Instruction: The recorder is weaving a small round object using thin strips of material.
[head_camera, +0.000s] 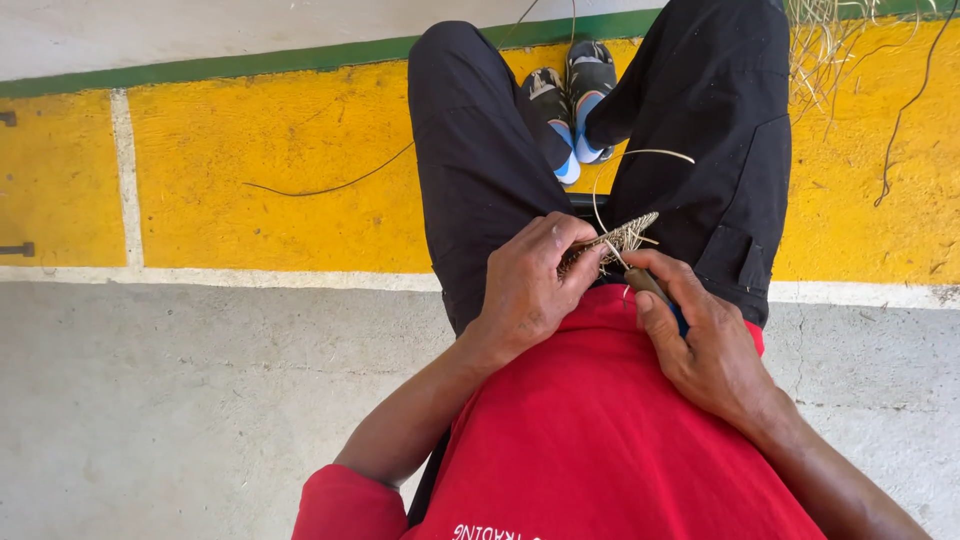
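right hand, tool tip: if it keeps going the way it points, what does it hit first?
The right hand aims its small tool up-left; first in line is the woven fibre piece held in the left hand, then probably the left fingers. Depth unclear.

No packages, labels, signs or screens in view

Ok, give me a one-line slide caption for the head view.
Seated person's left hand grips a small woven fibre piece while the right hand works it with a slim tool.
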